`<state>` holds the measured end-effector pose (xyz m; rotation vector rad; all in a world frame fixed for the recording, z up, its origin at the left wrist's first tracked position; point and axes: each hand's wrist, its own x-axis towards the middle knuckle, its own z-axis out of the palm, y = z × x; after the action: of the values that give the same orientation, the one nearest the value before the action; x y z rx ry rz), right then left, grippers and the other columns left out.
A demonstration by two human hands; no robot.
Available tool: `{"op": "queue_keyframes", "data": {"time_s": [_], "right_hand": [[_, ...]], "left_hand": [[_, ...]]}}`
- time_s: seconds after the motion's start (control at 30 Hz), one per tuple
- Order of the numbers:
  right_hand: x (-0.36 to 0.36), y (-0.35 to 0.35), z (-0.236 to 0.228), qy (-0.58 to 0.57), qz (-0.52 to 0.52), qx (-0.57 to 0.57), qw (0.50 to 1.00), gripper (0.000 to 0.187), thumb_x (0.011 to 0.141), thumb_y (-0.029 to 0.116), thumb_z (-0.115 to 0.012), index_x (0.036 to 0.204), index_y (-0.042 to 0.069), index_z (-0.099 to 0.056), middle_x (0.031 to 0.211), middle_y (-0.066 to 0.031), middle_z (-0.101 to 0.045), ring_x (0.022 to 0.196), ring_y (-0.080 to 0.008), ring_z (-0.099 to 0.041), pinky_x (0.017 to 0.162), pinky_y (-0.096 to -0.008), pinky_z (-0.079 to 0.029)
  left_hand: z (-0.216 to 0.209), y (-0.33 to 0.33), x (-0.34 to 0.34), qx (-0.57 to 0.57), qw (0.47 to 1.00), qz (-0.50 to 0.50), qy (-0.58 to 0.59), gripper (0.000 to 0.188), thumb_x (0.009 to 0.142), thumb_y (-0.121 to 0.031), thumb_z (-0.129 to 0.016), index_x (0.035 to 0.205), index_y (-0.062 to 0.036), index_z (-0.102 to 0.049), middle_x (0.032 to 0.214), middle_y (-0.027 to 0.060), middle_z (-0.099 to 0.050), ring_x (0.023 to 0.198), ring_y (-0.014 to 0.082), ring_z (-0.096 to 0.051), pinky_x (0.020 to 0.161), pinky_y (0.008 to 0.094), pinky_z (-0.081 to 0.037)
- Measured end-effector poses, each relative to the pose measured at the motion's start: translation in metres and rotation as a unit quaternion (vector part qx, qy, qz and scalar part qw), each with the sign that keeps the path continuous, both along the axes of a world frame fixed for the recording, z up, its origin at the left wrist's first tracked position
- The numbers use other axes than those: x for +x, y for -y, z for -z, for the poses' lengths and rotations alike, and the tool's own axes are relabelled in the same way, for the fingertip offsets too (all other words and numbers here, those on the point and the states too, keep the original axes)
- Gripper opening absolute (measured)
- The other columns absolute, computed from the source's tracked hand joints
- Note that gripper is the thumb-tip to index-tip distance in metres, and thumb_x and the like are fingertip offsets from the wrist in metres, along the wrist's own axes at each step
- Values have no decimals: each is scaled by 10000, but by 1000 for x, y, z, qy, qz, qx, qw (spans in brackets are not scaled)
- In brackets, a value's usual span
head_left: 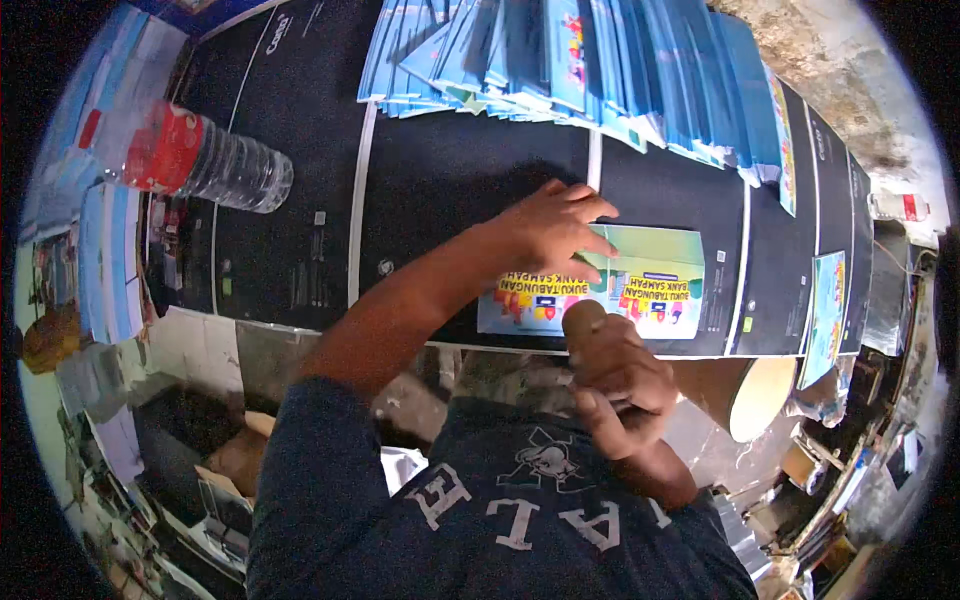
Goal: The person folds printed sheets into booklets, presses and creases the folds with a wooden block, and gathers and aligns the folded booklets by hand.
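Two light blue and green printed booklets or cover halves [660,255], with colourful drawings, lie side by side near the table's front edge. Whether they are joined cannot be made out. My left hand [560,232] reaches over them with its fingers spread, the fingertips at the upper part of the printed sheets. My right hand [630,385] is closed around a brown, round-ended cylinder [582,322], like a short tube or thick handle. Its end covers part of the sheets' lower edge. The rest of the cylinder is hidden in my fist.
A long row of overlapping blue booklets [660,80] fills the far side of the black-covered table [460,170]. At left lies a clear bottle with a red label [240,165]. Another booklet [825,305] overhangs the front right edge, near a big cardboard tube [762,400].
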<state>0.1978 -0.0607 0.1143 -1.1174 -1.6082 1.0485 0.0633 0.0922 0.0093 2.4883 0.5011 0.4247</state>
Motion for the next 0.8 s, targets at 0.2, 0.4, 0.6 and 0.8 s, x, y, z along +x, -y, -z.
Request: {"op": "queue_keyframes", "data": {"time_s": [0.2, 0.4, 0.6, 0.8], "right_hand": [[-5, 17, 47, 3, -24, -75, 997, 179, 751, -43, -708, 697, 33, -555, 752, -101, -622, 748, -279, -593, 753, -396, -463], [-33, -4, 8, 110, -92, 25, 989, 154, 745, 36, -707, 693, 40, -562, 719, -108, -577, 697, -306, -554, 708, -429, -443], [-40, 16, 53, 78, -115, -10, 990, 112, 732, 64, -719, 725, 48, -608, 726, -115, -586, 699, -319, -553, 697, -421, -444], [-74, -16, 43, 310, -377, -52, 871, 139, 723, 142, -741, 721, 67, -624, 777, -134, -611, 721, -376, -560, 717, -457, -415]], "left_hand": [[5, 3, 0, 55, 998, 2, 17, 466, 773, -500, -719, 1163, -246, -714, 1397, 79, -531, 1308, 281, -450, 961, 520, -401], [7, 9, -6, 63, 998, -11, 28, 452, 804, -519, -692, 1161, -242, -715, 1411, 74, -528, 1336, 276, -435, 977, 522, -394], [7, 3, -6, 89, 994, -12, 55, 427, 806, -510, -687, 1132, -237, -726, 1387, 64, -550, 1325, 268, -444, 977, 512, -393], [5, 9, -1, 69, 995, -12, 69, 407, 798, -491, -696, 1103, -227, -747, 1323, 65, -597, 1301, 249, -469, 1023, 469, -362]]}}
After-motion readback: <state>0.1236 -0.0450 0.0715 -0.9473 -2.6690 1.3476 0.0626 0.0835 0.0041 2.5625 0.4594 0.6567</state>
